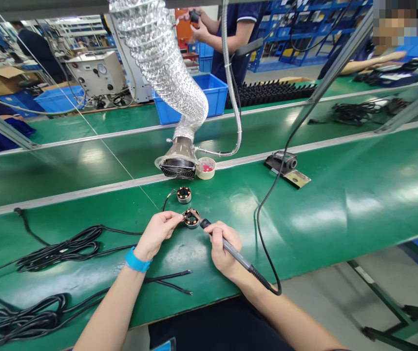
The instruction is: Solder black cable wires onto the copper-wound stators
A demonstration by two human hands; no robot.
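Black cable bundles [59, 248] lie at lower left on the green bench [340, 209]. Left of centre, the left hand [156, 235] pinches a wire at the wound coil ring [191, 219]. Just right, the right hand [223, 249] grips a soldering iron [227, 246], tip touching that ring

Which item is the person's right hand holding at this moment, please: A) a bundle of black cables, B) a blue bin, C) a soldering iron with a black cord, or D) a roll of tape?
C: the right hand grips the soldering iron, its tip at the small wound coil that the left hand steadies.
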